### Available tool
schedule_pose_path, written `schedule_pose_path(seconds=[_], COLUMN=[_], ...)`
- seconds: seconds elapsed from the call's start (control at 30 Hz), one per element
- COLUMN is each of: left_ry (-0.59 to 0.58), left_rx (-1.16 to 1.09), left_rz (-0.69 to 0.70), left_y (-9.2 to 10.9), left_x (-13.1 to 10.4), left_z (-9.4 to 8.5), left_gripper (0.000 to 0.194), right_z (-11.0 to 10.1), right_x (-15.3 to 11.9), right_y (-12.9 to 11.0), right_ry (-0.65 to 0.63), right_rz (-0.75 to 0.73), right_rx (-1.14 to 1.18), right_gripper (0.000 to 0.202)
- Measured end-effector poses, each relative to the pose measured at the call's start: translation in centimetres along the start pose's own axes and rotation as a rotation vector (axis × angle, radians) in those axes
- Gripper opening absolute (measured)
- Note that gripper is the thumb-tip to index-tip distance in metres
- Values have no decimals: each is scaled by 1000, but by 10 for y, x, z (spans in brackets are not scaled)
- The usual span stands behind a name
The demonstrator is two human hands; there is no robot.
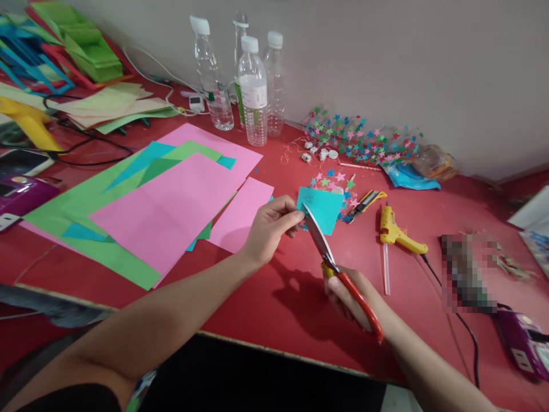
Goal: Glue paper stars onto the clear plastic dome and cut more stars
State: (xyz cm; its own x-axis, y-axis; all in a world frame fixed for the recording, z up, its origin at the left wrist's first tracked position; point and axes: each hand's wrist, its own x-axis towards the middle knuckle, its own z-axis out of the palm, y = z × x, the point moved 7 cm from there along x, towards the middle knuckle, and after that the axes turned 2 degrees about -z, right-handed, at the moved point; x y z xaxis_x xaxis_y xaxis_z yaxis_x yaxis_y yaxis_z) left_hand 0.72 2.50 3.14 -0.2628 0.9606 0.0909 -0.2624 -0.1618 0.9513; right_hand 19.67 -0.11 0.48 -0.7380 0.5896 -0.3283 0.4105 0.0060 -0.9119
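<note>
A small blue paper (pixel 326 213) with faint pencil marks near its upper left is pinched at its left edge by my left hand (pixel 274 226), thumb against fingers. My right hand (pixel 354 294) is wrapped round the red handles of the scissors (pixel 319 237), which point up and to the left. Their tips lie over the marked corner of the paper, close to my left thumb. How far the blades are apart is hard to tell. Small coloured paper stars (pixel 330 182) lie on the table behind the blue paper.
Pink sheets (pixel 171 212) and green ones overlap on the red table (pixel 266 309) at left. Clear bottles (pixel 254 91) stand at the back. A box cutter (pixel 364 205), a yellow glue gun (pixel 397 232) and a purple power strip (pixel 521 343) lie right.
</note>
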Motion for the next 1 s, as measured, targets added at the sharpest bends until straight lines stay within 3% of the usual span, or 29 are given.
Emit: schedule_pose_path(seconds=[0.33,1.0], left_ry=[-22,-6], left_rx=[-34,-46], left_rz=[6,3], left_y=[-1,2], left_x=[0,5], left_z=[1,-1], left_gripper=[17,12], right_z=[-1,-7], right_x=[0,0], right_y=[1,3], right_ry=[42,79], right_rz=[106,164], right_rx=[-23,-42], right_gripper=[48,40])
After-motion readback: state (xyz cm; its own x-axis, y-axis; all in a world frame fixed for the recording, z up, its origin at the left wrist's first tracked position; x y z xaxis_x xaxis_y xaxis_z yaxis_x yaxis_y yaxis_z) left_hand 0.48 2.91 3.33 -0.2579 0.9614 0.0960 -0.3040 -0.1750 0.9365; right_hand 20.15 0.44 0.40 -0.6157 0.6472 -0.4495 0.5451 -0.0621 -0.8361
